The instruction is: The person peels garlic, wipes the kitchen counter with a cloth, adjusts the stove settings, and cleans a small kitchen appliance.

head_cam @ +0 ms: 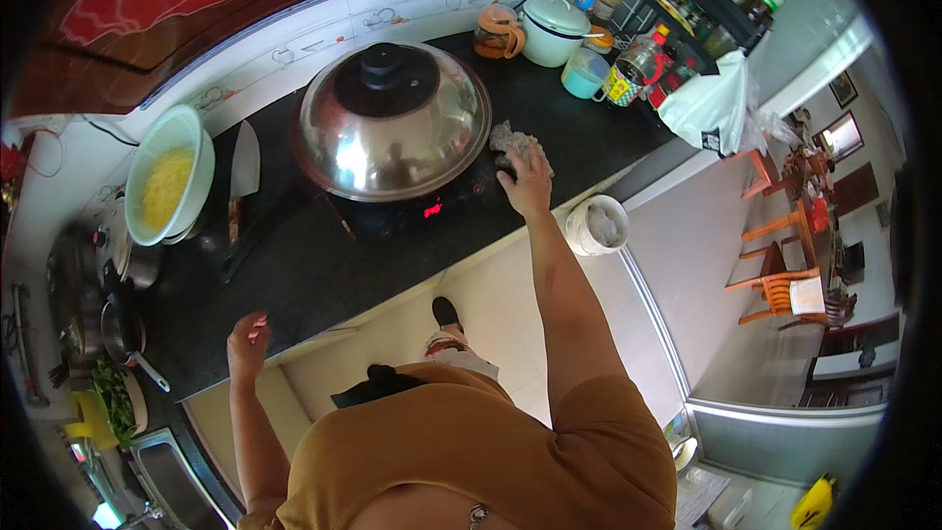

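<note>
My right hand [528, 180] rests on a crumpled greyish cloth [514, 141] on the black countertop, its fingers spread over and gripping it. Just left of the cloth, a large wok under a domed metal lid [401, 140] with a black knob sits on an induction cooktop [441, 210], whose display glows red. Over the counter's front edge, my left hand [249, 346] is loosely curled, with nothing seen in it. Farther back, a kitchen knife [245, 162] with a wooden handle lies beside a pale green basin [199, 188] of yellow shredded food [168, 188].
Back right stand a glass teapot [494, 33], a lidded enamel pot [552, 33], a measuring cup [585, 75] and bottles [634, 70]. A white bucket [597, 227] is below the counter's front edge. Pans [121, 331], leafy greens [114, 401] and a sink [176, 486] lie left.
</note>
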